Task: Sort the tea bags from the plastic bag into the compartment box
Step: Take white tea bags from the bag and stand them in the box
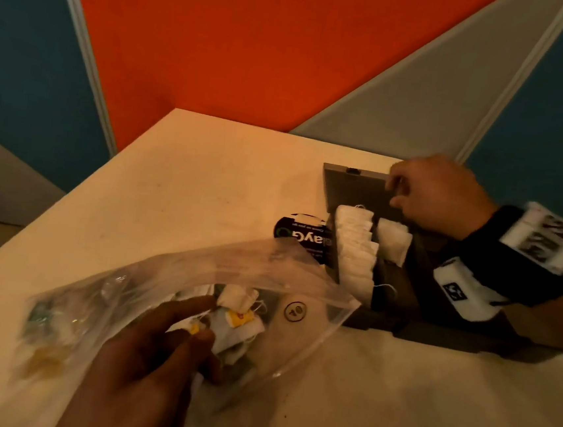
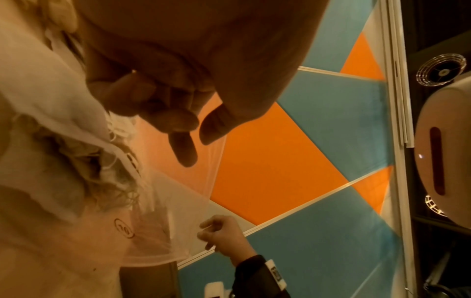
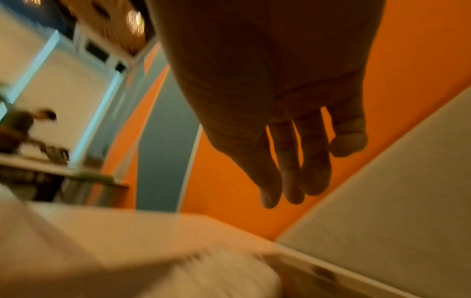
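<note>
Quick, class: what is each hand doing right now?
Left hand: holds the plastic bag.
Right hand: open, fingers relaxed, empty, above the compartment box.

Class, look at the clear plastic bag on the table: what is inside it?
Inside the plastic bag lie loose white tea bags with strings and yellow tags. The left hand covers part of the pile, and the bag's crumpled, blurred left end hides its contents, so no count is possible.

The right hand (image 3: 280, 113) is hanging with fingers (image 3: 316, 161) loosely extended and holding nothing, in front of an orange wall panel (image 3: 407, 50). Below, blurred white tea bags (image 3: 224, 278) are showing.
</note>
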`<state>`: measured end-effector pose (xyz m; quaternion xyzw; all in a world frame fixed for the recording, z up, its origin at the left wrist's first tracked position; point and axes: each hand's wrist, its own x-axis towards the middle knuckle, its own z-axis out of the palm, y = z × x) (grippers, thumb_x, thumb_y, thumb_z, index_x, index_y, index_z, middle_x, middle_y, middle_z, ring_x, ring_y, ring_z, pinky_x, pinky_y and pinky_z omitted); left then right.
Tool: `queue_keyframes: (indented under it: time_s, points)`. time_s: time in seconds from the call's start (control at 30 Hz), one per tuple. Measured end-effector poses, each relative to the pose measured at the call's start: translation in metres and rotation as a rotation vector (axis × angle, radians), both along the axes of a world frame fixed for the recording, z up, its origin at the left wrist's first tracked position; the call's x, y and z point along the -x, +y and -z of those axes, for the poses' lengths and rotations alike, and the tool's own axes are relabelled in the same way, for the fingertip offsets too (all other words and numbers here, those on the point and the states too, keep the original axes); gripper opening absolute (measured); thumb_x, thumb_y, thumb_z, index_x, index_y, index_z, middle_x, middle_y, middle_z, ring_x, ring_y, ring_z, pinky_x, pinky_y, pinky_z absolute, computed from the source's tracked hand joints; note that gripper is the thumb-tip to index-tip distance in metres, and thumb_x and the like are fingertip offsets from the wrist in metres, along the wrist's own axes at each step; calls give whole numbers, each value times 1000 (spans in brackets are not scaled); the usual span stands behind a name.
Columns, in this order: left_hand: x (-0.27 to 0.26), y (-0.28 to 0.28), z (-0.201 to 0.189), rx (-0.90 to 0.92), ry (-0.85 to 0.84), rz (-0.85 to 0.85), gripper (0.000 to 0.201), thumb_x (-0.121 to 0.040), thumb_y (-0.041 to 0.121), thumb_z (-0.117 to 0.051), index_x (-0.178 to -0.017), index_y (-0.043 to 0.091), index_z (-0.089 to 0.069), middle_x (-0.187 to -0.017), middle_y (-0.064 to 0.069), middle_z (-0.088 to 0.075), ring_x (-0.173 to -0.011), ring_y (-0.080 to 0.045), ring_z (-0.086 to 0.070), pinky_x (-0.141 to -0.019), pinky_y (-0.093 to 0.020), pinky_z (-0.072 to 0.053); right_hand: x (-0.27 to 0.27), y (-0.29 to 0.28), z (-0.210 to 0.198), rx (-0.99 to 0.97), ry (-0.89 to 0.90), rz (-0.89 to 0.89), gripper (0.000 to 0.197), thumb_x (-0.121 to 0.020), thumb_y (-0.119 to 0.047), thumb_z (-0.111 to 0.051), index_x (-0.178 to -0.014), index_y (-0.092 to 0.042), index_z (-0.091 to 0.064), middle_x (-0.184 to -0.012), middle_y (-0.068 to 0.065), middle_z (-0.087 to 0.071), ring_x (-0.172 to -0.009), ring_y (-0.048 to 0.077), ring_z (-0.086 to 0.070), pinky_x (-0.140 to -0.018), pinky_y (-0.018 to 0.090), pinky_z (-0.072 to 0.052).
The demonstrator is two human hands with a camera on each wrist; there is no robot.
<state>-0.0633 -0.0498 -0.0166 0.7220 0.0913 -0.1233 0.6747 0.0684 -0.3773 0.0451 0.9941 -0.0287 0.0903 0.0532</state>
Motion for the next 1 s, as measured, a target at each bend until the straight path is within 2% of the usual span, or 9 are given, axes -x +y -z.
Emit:
queue_keyframes:
  time_s: [0.27, 0.37, 0.47, 0.53, 0.57, 0.63, 0.67, 0.83, 1.0]
  points:
    - [9, 5, -9, 35, -65, -83, 30, -96, 20, -54, -108, 47, -56, -56, -11, -67, -35, -2, -46, -54, -32, -34, 113, 138, -26, -464, 167, -382, 3, -76, -34, -73, -79, -36, -73, -73, -21, -66, -76, -5, -60, -66, 18, -49]
    - [15, 11, -8, -6, -63, -98, 37, -98, 21, -52, -122, 51, -51, -57, -10, -66, -38, -2, -47, -59, -37, -39, 129, 165, -2, -436, 378, -504, 18, -83, -35, -70, -100, -41, -68, -92, -25, -66, -87, -10, -59, -74, 13, -47]
    - [23, 17, -7, -32, -47, -90, 47, -98, 16, -49, -134, 46, -45, -57, -9, -67, -40, 0, -49, -97, -61, -42, 126, 177, 25, -299, 476, -623, 48, -86, -30, -69, -129, -43, -52, -126, -21, -56, -112, -3, -52, -94, 21, -46]
    - [30, 19, -7, -29, -39, -99, 50, -98, 13, -48, -138, 42, -43, -54, -9, -66, -40, -1, -50, -104, -64, -33, 121, 183, 40, -262, 498, -663, 59, -86, -26, -69, -138, -41, -42, -136, -15, -47, -123, 5, -43, -102, 27, -41]
    - [33, 20, -6, -16, -43, -113, 49, -98, 14, -48, -139, 40, -43, -53, -9, -65, -39, -2, -49, -99, -64, -38, 117, 187, 47, -233, 501, -687, 62, -86, -26, -69, -140, -39, -40, -136, -12, -45, -125, 8, -40, -103, 30, -40]
    - [37, 23, -5, 42, -62, -136, 45, -99, 20, -47, -139, 39, -45, -53, -10, -64, -38, -4, -45, -66, -45, -50, 112, 196, 57, -141, 475, -737, 62, -85, -31, -69, -139, -37, -40, -130, -6, -44, -122, 14, -38, -102, 36, -37]
    - [39, 25, -5, 74, -74, -145, 41, -100, 24, -46, -138, 39, -46, -53, -11, -63, -38, -5, -44, -53, -34, -41, 112, 202, 61, -88, 453, -752, 59, -85, -35, -68, -137, -37, -42, -126, -4, -44, -119, 16, -38, -99, 36, -35]
    - [44, 32, -6, 121, -119, -141, 33, -98, 44, -41, -127, 39, -55, -56, -14, -61, -37, -8, -42, -42, -25, -31, 108, 215, 75, -30, 336, -800, 25, -89, -31, -61, -114, -36, -62, -114, -3, -49, -109, 18, -41, -87, 31, -23]
    - [46, 35, -5, 97, -143, -105, 21, -96, 45, -44, -108, 43, -61, -62, -12, -67, -42, -15, -42, -43, -27, -35, 101, 201, 64, -458, 364, -596, 19, -88, -33, -64, -93, -17, -72, -94, 3, -63, -89, 18, -58, -81, 44, -48]
